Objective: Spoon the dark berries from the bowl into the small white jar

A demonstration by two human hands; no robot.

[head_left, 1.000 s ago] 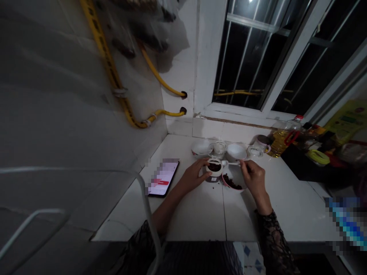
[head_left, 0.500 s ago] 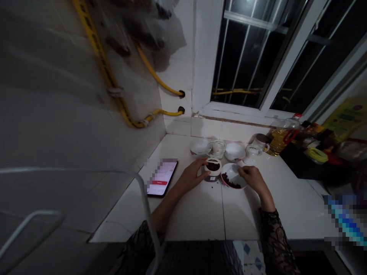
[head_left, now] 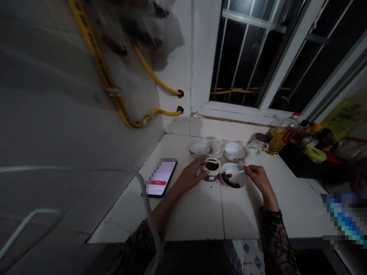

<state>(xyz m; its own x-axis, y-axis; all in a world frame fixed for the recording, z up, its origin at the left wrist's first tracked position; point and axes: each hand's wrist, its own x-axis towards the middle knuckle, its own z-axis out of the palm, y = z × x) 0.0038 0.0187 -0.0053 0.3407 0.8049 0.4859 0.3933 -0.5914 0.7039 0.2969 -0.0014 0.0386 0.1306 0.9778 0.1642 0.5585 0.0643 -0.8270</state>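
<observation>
My left hand point(head_left: 192, 173) is wrapped around the left side of a small jar point(head_left: 211, 176) with a white rim, thumb in front and fingers behind. Dark reddish bits show inside the jar's open top. Right beside it stands a white bowl point(head_left: 243, 180) with a pink rim, holding more of the dark bits point(head_left: 231, 181). Pinched in my right hand point(head_left: 258, 176) is the handle of a white spoon point(head_left: 237, 172). The spoon slants down to the left into the bowl, its tip among the bits.
A lit phone point(head_left: 163, 177) lies left of my left forearm. Behind the jar stand two white bowls point(head_left: 234, 152), a clear container point(head_left: 217, 148) and a glass jar point(head_left: 252, 153). Farther right are an oil bottle point(head_left: 276, 141) and a dark box point(head_left: 298, 162) of condiments.
My right hand has shifted slightly right and turned, so the spoon now shows more plainly across the bowl. The bits in the bowl look more spread out. My left hand stays on the jar.
</observation>
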